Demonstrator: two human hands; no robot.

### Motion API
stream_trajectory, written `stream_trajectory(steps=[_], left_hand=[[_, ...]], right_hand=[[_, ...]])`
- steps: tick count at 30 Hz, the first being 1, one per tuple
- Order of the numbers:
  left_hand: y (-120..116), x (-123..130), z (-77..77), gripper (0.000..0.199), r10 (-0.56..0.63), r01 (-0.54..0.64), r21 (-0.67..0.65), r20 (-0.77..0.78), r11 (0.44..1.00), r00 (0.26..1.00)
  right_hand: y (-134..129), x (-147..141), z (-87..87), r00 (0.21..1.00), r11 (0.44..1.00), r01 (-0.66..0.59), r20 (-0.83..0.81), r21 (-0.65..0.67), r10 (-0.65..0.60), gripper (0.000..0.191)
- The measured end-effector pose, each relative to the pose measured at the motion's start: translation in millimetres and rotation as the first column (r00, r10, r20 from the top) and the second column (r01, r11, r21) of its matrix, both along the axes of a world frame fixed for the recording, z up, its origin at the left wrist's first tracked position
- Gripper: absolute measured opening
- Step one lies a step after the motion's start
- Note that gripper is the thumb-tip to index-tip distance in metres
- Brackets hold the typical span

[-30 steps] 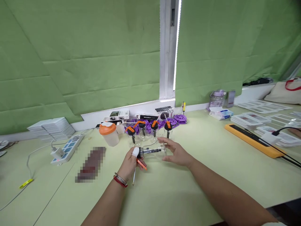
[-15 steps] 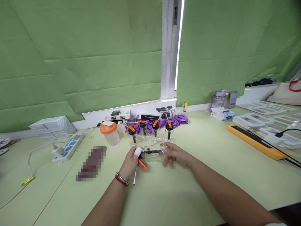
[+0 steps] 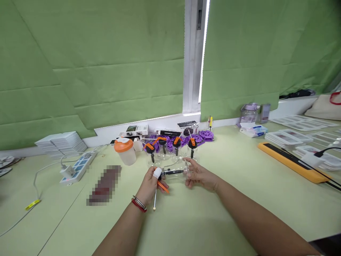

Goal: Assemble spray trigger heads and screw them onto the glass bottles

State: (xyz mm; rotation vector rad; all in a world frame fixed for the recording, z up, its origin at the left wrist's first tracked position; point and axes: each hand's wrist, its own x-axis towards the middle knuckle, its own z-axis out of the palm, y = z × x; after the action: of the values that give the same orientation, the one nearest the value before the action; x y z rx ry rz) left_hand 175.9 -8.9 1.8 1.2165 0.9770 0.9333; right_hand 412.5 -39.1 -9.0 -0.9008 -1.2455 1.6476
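A clear glass bottle lies sideways between my two hands, a dark stem visible inside it. My left hand is closed around its black cap end; an orange lever and a thin metal tube stick out below the fingers. White wrapping covers the left thumb. At the other end, my right hand grips the bottle's base with bent fingers. Just behind stand several similar glass bottles with black caps and orange levers.
Purple wheel-shaped parts and small boxes lie behind the bottles. An orange-lidded cup, a power strip and a blurred flat item are on the left. A yellow power strip, wipes and stacked white trays are on the right.
The held bottle has turned a little about its length, and the fingers of my right hand have shifted slightly on its base. The view has moved slightly.
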Motion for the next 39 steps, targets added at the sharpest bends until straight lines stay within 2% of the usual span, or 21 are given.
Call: stream_trajectory(steps=[2,5,8,10,12,15,18,21,24,29,32,34,36,39], left_hand=[[0,0,-0.3,0.033,0.003,-0.003,0.005,0.009,1.000,1.000],[-1,1,-0.4,0.032,-0.025,0.025,0.004,0.008,1.000,1.000],[-3,3,-0.5,0.031,-0.058,0.058,-0.003,-0.007,0.998,0.998],[-3,5,-1.0,0.030,-0.050,0.049,-0.010,-0.020,0.999,0.999],[-1,5,-1.6,0.029,-0.014,0.014,-0.016,-0.027,1.000,1.000],[1,2,-1.4,0.029,0.038,-0.038,-0.014,-0.017,0.999,0.999],[1,-1,1.0,0.030,0.009,-0.009,0.021,-0.013,1.000,1.000],[-2,-1,3.6,0.031,-0.024,0.027,0.045,-0.053,0.999,0.998],[-3,1,4.1,0.032,-0.032,0.034,0.024,-0.066,0.999,0.997],[0,1,1.4,0.030,-0.022,0.024,0.033,-0.049,0.999,0.999],[0,-1,1.0,0.032,-0.018,0.019,0.014,-0.071,1.000,0.997],[1,-2,1.1,0.033,-0.004,0.005,0.009,-0.093,1.000,0.996],[1,-2,0.7,0.033,0.009,-0.009,0.002,-0.097,1.000,0.995],[3,-3,-0.6,0.034,0.020,-0.022,-0.023,-0.076,0.999,0.997]], right_hand=[[2,-2,-4.7,0.999,0.999,-0.032,0.023,-0.020,0.033,0.074],[8,-5,-13.9,0.994,0.996,-0.031,0.102,-0.082,0.040,0.055],[11,-8,-18.7,0.984,0.988,0.037,0.177,-0.150,-0.010,0.061],[10,-10,-17.0,0.983,0.985,0.111,0.161,-0.129,-0.090,0.061],[6,-12,-12.0,0.983,0.986,0.160,0.102,-0.051,-0.154,0.060],[-1,-11,-4.2,0.995,0.993,0.090,0.035,0.074,-0.093,0.076],[-2,-8,-2.7,0.999,0.998,-0.006,0.053,0.064,0.003,0.087],[2,-5,-6.9,0.993,1.000,0.007,0.118,0.001,-0.007,0.071],[5,-4,-10.5,0.988,0.999,0.045,0.150,0.010,-0.046,0.058],[2,-6,-8.8,0.990,1.000,0.021,0.138,-0.011,-0.020,0.065],[-2,-6,-6.0,0.975,0.990,-0.018,0.221,0.138,-0.013,0.074],[-4,-5,-4.2,0.939,0.955,-0.025,0.335,0.294,-0.079,0.081],[-6,-6,-2.6,0.880,0.887,-0.024,0.431,0.461,-0.200,0.080],[-6,-8,-0.9,0.824,0.744,-0.048,0.448,0.666,-0.348,0.064]])
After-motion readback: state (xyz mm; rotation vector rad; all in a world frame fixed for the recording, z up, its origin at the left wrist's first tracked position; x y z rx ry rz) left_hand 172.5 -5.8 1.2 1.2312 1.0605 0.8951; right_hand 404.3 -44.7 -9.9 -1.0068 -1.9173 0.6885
